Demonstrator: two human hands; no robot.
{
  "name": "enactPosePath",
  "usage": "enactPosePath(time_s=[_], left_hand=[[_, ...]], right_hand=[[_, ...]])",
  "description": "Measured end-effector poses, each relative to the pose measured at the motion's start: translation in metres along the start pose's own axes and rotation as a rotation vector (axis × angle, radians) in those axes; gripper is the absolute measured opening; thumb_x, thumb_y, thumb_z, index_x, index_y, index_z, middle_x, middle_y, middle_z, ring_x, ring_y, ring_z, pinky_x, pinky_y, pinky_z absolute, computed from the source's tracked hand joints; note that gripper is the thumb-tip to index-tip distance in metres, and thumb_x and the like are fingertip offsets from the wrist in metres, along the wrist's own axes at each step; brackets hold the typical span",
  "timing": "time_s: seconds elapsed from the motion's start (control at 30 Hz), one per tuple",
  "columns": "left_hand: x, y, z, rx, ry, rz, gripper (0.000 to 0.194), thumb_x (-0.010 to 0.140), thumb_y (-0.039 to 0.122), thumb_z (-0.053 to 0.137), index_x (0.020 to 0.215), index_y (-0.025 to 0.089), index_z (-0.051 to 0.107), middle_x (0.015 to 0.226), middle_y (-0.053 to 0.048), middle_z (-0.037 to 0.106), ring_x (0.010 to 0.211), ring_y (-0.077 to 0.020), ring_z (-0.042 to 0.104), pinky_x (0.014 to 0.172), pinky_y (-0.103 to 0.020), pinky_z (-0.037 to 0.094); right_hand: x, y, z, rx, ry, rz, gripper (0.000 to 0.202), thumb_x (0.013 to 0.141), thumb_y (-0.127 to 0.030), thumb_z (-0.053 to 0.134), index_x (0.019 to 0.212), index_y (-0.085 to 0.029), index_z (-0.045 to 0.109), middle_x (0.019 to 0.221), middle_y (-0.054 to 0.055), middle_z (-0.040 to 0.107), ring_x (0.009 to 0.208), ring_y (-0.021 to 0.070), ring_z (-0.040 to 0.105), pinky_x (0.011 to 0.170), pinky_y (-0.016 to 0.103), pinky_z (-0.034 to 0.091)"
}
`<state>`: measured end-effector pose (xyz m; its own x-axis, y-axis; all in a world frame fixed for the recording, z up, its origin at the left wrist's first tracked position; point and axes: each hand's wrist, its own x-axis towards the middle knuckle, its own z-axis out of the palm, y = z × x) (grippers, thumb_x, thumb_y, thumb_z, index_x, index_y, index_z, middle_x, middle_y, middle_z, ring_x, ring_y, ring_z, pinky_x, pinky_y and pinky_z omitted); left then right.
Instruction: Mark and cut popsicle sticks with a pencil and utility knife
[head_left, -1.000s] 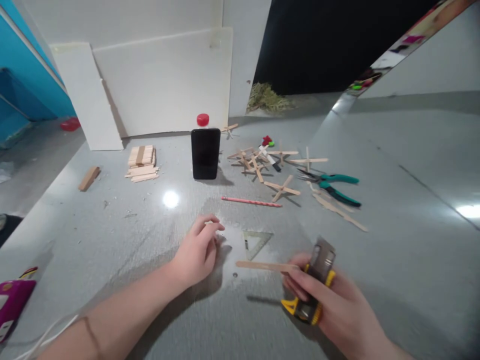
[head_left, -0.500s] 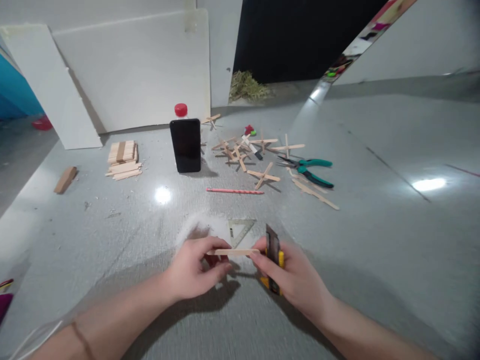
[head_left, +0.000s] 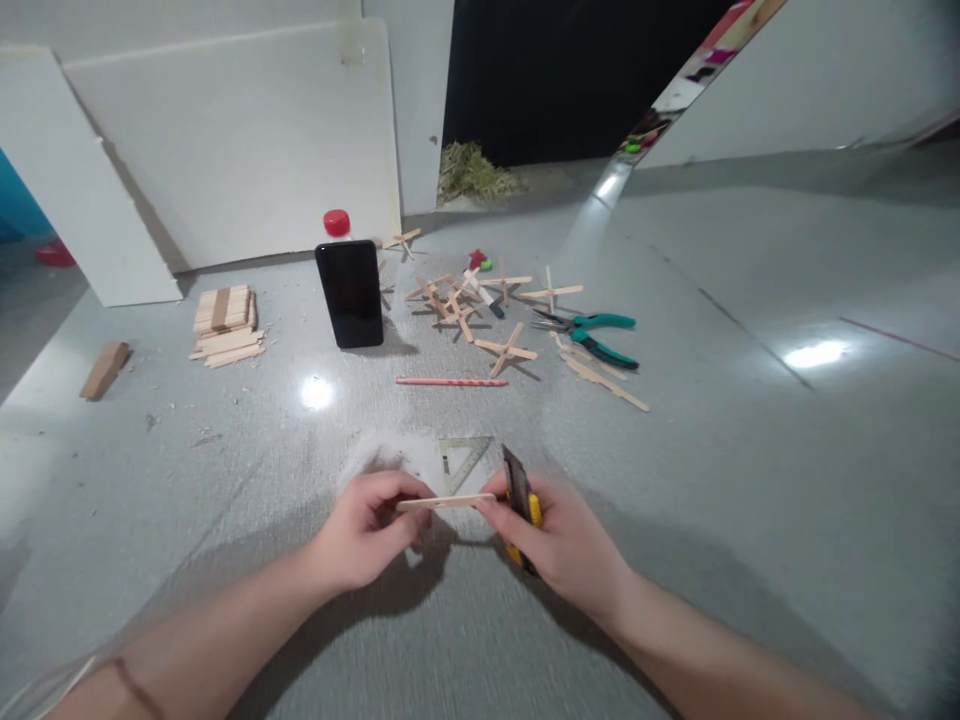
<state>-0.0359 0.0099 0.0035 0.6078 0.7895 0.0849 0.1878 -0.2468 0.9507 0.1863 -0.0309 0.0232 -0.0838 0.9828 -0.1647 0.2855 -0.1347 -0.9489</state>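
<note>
A flat wooden craft stick [head_left: 454, 500] is held level between my hands, just above the floor. My left hand [head_left: 379, 525] has its fingers and thumb closed about the stick's left end. With thumb and forefinger my right hand [head_left: 559, 530] pinches the right end. That same hand also grips a yellow and black utility knife [head_left: 519, 490], its blade end pointing up and away from me; the palm hides part of the handle. Just beyond the stick lies a clear triangular set square [head_left: 469, 465], with a red pencil [head_left: 450, 381] farther off.
Crossed stick pieces [head_left: 506, 350] lie in a loose group ahead, near green-handled pliers [head_left: 600, 335]. A black phone [head_left: 351, 295] stands against a red-capped bottle [head_left: 337, 222]. To the left are stacked craft sticks [head_left: 225, 310] and a brown block [head_left: 105, 370]. White boards [head_left: 240, 140] lean behind.
The view has shifted, so most things sit farther left in the picture. The craft stick now tilts slightly, its right end higher, and the knife leans more to the left. Both hands keep their hold.
</note>
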Motion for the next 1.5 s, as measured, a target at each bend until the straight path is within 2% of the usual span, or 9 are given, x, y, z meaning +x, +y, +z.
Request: enactPosePath(time_s=[0.17,0.3,0.53,0.7,0.93,1.03,1.3,1.4,1.5], left_hand=[[0.002,-0.006,-0.014,0.244,0.134,0.164,0.018,0.096,0.022,0.058,0.096,0.018,0.076,0.084,-0.007,0.073,0.069,-0.0131,0.068,0.059,-0.023,0.054],[0.003,-0.014,-0.034,0.537,0.285,0.343,0.025,0.094,0.016,0.059,0.11,0.026,0.076,0.097,-0.008,0.075,0.077,-0.0163,0.066,0.067,-0.03,0.052],[0.0,-0.031,-0.039,0.832,0.286,0.463,0.029,0.094,0.014,0.061,0.118,0.028,0.07,0.098,-0.005,0.075,0.071,-0.0156,0.06,0.065,-0.031,0.047],[0.01,-0.04,-0.036,0.938,0.253,0.328,0.023,0.101,0.02,0.051,0.11,0.023,0.072,0.103,-0.009,0.072,0.078,-0.0174,0.062,0.073,-0.034,0.051],[0.024,-0.039,-0.049,1.024,0.281,-0.001,0.035,0.1,0.026,0.056,0.134,0.019,0.059,0.133,-0.014,0.061,0.116,-0.0274,0.061,0.099,-0.05,0.052],[0.021,-0.04,-0.06,1.0,0.325,-0.145,0.036,0.099,0.038,0.062,0.13,0.019,0.06,0.133,-0.011,0.061,0.114,-0.0236,0.063,0.098,-0.046,0.056],[0.011,-0.031,-0.058,0.971,0.343,-0.429,0.036,0.099,0.039,0.062,0.128,0.018,0.06,0.129,-0.01,0.063,0.11,-0.0226,0.065,0.094,-0.044,0.058],[0.015,-0.021,-0.08,0.999,0.426,-0.453,0.038,0.098,0.038,0.064,0.129,0.017,0.06,0.13,-0.01,0.062,0.112,-0.0234,0.065,0.094,-0.044,0.058],[0.02,-0.006,-0.123,1.03,0.546,-0.458,0.039,0.098,0.039,0.063,0.13,0.017,0.059,0.131,-0.011,0.062,0.112,-0.0238,0.064,0.095,-0.046,0.058]], right_hand=[[0.001,0.003,-0.005,0.012,0.052,0.026,0.033,0.085,-0.051,0.064,0.081,-0.019,0.069,0.061,-0.001,0.054,0.056,0.0134,0.046,0.053,0.026,0.035],[0.0,0.01,-0.009,0.086,0.048,0.098,0.041,0.088,-0.055,0.062,0.101,-0.017,0.07,0.056,-0.005,0.043,0.05,0.0112,0.036,0.05,0.026,0.027],[-0.003,0.008,-0.011,0.073,0.061,0.057,0.037,0.088,-0.053,0.063,0.096,-0.018,0.071,0.057,-0.005,0.043,0.051,0.0104,0.036,0.05,0.026,0.028],[-0.002,0.001,-0.014,0.037,0.09,0.015,0.033,0.086,-0.05,0.065,0.092,-0.018,0.07,0.056,-0.006,0.042,0.05,0.01,0.035,0.049,0.025,0.027],[0.003,0.008,-0.015,0.037,0.101,-0.012,0.041,0.087,-0.057,0.059,0.094,-0.018,0.068,0.059,-0.006,0.039,0.05,0.0105,0.036,0.047,0.025,0.03],[0.005,0.009,-0.015,-0.025,0.109,-0.039,0.043,0.089,-0.058,0.055,0.096,-0.018,0.068,0.059,-0.006,0.039,0.05,0.0112,0.037,0.048,0.025,0.031],[0.021,0.017,-0.031,-0.485,0.146,-0.11,0.025,0.086,-0.042,0.059,0.098,-0.021,0.065,0.073,0.002,0.063,0.064,0.0184,0.056,0.061,0.029,0.034],[0.031,0.025,-0.043,-0.689,0.171,-0.092,0.012,0.086,-0.032,0.062,0.09,-0.021,0.065,0.073,0.005,0.065,0.065,0.0201,0.057,0.06,0.03,0.027],[0.041,0.032,-0.051,-0.828,0.159,-0.078,0.013,0.089,-0.032,0.064,0.083,-0.021,0.064,0.072,0.005,0.065,0.067,0.0206,0.059,0.059,0.03,0.026]])
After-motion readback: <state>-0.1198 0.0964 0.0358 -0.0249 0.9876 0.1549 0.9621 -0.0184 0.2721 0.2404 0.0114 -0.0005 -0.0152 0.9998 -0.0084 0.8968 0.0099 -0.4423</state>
